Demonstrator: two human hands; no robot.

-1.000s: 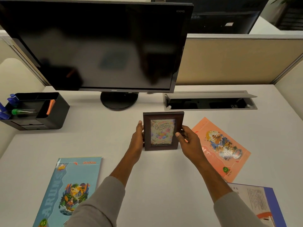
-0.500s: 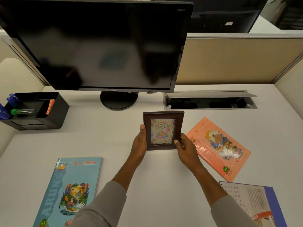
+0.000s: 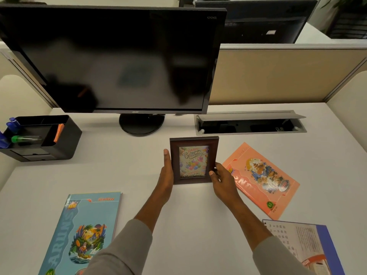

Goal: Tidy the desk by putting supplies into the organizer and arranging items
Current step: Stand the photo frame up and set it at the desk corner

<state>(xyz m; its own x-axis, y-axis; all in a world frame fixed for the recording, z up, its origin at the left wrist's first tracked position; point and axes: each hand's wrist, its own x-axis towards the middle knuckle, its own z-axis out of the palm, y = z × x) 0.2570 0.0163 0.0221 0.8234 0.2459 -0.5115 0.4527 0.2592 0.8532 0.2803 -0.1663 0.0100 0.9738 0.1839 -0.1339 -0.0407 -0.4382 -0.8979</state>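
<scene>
Presently the frame [image 3: 194, 160] is held between both hands: the left hand [image 3: 167, 172] is clasped along its left edge, and the right hand [image 3: 222, 180] is pinched on its lower right corner. It is stood upright mid-desk, long axis vertical, equally near both. One frame, one organizer [image 3: 42, 136] far left and three booklets [image 3: 262, 177] are counted.

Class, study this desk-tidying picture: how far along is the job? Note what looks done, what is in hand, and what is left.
Done: blue pens and a green-capped marker sit in the black plastic organizer. In hand: the left hand and right hand hold the brown wooden picture frame standing before the black monitor. Left: the blue illustrated booklet, salmon booklet and blue-edged printed booklet lie scattered, unstacked.
</scene>
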